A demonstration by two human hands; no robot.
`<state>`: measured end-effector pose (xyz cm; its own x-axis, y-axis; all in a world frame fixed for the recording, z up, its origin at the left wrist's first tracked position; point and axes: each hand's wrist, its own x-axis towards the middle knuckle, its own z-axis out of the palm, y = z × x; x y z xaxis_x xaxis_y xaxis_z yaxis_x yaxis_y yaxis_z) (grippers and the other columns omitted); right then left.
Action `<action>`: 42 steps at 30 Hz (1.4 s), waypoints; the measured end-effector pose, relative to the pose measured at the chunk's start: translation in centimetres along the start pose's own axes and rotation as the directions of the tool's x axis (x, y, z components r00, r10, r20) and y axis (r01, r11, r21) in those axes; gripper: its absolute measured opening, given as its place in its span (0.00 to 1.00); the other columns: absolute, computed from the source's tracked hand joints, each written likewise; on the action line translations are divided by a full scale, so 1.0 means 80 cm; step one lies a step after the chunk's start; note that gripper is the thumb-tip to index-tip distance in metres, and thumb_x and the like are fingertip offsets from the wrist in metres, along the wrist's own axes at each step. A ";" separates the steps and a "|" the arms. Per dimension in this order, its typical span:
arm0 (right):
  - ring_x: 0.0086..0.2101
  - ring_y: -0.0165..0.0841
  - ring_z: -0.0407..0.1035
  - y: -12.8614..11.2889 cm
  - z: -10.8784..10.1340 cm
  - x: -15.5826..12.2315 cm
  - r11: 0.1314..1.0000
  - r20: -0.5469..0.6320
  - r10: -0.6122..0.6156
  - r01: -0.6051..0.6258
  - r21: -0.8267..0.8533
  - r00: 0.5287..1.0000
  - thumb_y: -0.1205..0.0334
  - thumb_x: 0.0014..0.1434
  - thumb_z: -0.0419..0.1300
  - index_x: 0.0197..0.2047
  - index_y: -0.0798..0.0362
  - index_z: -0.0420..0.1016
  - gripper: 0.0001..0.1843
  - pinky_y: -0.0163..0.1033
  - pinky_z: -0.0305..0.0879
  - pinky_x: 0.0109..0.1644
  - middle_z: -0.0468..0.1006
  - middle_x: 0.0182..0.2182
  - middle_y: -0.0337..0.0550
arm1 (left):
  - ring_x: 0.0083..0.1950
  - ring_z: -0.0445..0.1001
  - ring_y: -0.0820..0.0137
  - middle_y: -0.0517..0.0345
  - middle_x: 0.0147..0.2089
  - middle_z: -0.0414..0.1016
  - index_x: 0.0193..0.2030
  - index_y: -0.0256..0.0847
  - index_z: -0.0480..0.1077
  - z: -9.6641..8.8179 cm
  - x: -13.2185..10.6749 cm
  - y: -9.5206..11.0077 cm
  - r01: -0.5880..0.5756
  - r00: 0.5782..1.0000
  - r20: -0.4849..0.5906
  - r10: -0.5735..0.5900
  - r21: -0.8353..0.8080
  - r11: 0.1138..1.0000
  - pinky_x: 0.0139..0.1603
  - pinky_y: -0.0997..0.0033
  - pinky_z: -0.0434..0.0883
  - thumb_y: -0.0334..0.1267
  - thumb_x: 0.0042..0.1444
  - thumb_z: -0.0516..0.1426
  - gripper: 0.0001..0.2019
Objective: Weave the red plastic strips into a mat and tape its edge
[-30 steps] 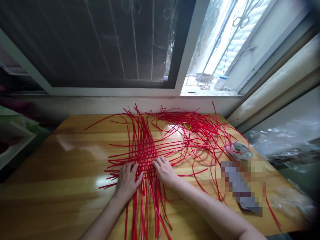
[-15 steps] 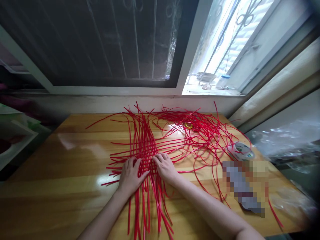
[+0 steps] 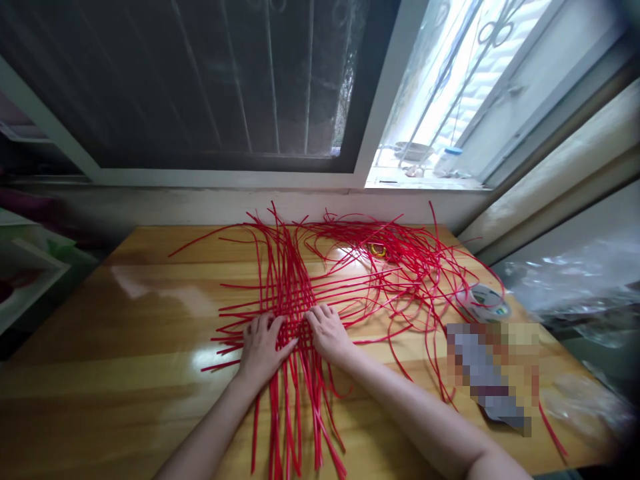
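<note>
A loosely woven mat of red cords lies on the wooden table, its long loose ends fanning out on every side. On its left edge rests my left hand, the thumb stretched over the weave and set apart from the fingers. Opposite, my right hand has its fingers bent together over the right edge, closed on the cords there. The right thumb is hidden. Cord ends run toward me between the two forearms.
A tangled heap of red cords covers the back right of the table, with a small yellow item among it. A roll of clear tape and a blurred-out object lie on the right. The window wall stands behind.
Both hands stay on the woven cords with almost no shift. The view has moved very slightly; nothing is visibly picked up or let go.
</note>
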<state>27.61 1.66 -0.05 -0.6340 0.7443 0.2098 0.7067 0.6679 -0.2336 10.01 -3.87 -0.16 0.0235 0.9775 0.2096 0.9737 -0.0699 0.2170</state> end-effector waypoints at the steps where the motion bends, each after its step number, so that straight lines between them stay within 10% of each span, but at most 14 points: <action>1: 0.39 0.38 0.56 0.000 0.000 -0.001 1.000 -0.003 0.003 -0.003 0.003 1.000 0.70 0.57 0.49 0.43 0.55 0.66 0.11 0.42 0.52 0.43 0.68 0.39 0.47 | 0.49 0.61 0.57 0.48 0.48 0.64 0.49 0.43 0.66 0.000 0.000 0.000 -0.002 1.000 0.000 0.002 0.001 1.000 0.49 0.55 0.59 0.50 0.51 0.54 0.21; 36: 0.40 0.40 0.55 0.005 0.006 0.017 0.996 -0.009 0.085 -0.085 -0.015 0.996 0.67 0.50 0.53 0.42 0.54 0.67 0.14 0.43 0.52 0.44 0.65 0.37 0.48 | 0.46 0.61 0.59 0.49 0.43 0.62 0.46 0.41 0.66 0.002 0.022 0.001 0.004 1.000 0.002 -0.004 0.018 1.000 0.48 0.58 0.61 0.51 0.52 0.53 0.19; 42: 0.47 0.40 0.52 0.010 0.001 0.023 0.996 -0.054 0.052 -0.048 0.075 0.997 0.70 0.46 0.54 0.51 0.54 0.63 0.26 0.44 0.50 0.52 0.63 0.46 0.49 | 0.53 0.59 0.56 0.44 0.52 0.61 0.52 0.39 0.62 0.006 0.020 0.000 0.027 0.994 -0.107 -0.027 0.002 1.000 0.53 0.53 0.58 0.50 0.49 0.56 0.26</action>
<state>26.99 3.55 0.03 -0.5787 0.7769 0.2483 0.7105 0.6296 -0.3141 10.20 -2.18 -0.29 -0.0272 0.9522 0.3043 0.9743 -0.0428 0.2209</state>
